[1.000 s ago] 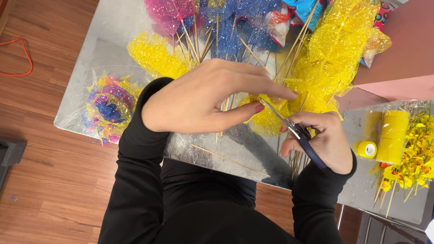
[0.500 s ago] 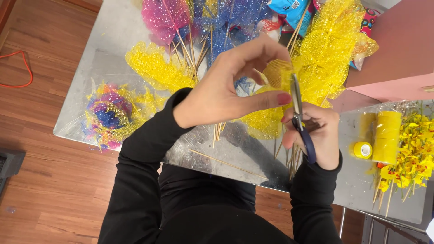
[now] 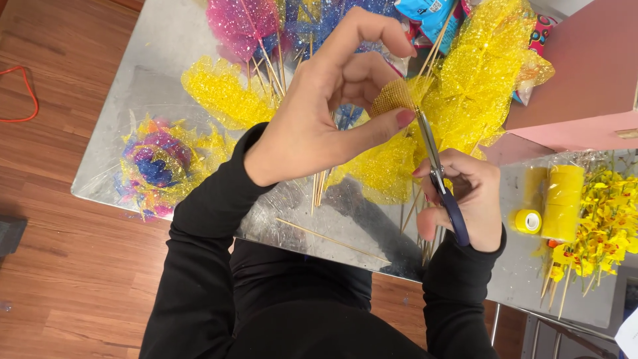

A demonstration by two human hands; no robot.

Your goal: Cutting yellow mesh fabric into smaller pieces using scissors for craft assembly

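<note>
Carefully, our left hand (image 3: 319,126) pinched a small yellow glitter-mesh scrap (image 3: 393,97) taut above our right hand (image 3: 465,199), which gripped blue-handled steel scissors (image 3: 438,179), blades beside our thumb.

Head-worn view, steeply down, close
</note>
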